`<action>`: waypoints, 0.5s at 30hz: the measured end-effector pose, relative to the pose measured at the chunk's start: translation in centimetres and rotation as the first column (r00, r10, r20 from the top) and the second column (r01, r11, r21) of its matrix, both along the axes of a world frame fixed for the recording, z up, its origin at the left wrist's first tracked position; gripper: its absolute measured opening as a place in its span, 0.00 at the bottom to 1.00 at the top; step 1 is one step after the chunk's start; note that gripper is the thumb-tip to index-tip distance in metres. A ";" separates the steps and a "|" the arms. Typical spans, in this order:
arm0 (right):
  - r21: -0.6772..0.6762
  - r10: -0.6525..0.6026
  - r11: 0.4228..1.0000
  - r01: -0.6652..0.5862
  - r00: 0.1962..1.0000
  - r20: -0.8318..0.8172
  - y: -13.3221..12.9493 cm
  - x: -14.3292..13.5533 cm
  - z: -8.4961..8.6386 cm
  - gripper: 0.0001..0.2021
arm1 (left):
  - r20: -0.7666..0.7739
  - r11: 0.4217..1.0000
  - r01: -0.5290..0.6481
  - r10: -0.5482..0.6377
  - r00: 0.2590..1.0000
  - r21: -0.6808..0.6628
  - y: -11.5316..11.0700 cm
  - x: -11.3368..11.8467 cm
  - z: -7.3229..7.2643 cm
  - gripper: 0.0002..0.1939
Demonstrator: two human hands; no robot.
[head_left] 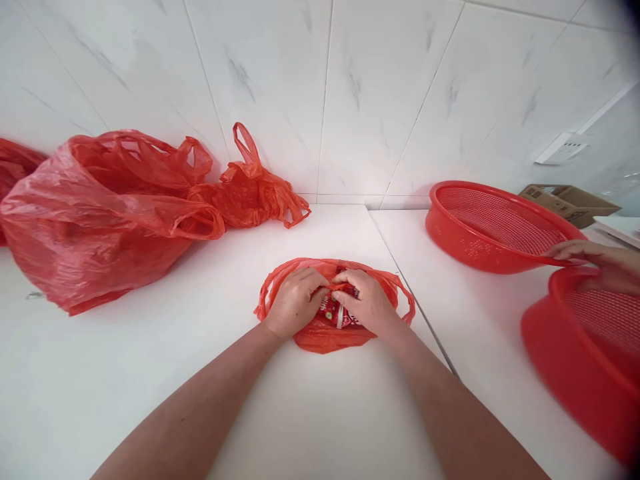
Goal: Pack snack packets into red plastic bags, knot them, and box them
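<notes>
A red plastic bag (330, 340) lies spread on the white table in front of me, its handles out to both sides. Inside it are red printed packets (329, 310) with white lettering, partly covered by my fingers. My left hand (299, 300) is closed, thumb and fingers pinching thin orange-red plastic that looks like part of the bag. From the other side my right hand (367, 303) pinches the same plastic, its fingertips close to the left ones and just above the packets. What lies beneath the hands is hidden.
A large full red bag (100, 227) and a smaller crumpled one (255, 190) stand at the left by the tiled wall. On the right are two red mesh baskets (467, 243), with another person's hand (600, 260) at them. A cardboard box (570, 203) sits behind.
</notes>
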State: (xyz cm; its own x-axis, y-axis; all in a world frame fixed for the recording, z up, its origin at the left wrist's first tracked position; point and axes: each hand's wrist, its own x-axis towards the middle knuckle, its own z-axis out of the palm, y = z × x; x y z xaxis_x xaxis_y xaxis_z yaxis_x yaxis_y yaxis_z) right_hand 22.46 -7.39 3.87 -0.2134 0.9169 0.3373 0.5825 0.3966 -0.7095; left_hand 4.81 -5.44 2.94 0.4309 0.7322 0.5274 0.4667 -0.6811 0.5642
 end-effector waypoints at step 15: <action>0.097 0.041 0.994 -0.043 0.999 0.027 0.2 0.1 0.1 0.07 | -0.021 0.999 -0.024 0.024 0.999 -0.022 0.1 0.1 -0.1 0.06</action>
State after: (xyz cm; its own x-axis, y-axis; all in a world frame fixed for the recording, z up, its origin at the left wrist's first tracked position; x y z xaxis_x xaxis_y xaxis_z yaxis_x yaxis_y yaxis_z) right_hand 22.53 -7.22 3.96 -0.2601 0.8701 0.4186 0.5808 0.4873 -0.6521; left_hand 4.87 -5.37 2.86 0.4237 0.7538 0.5022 0.4948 -0.6570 0.5688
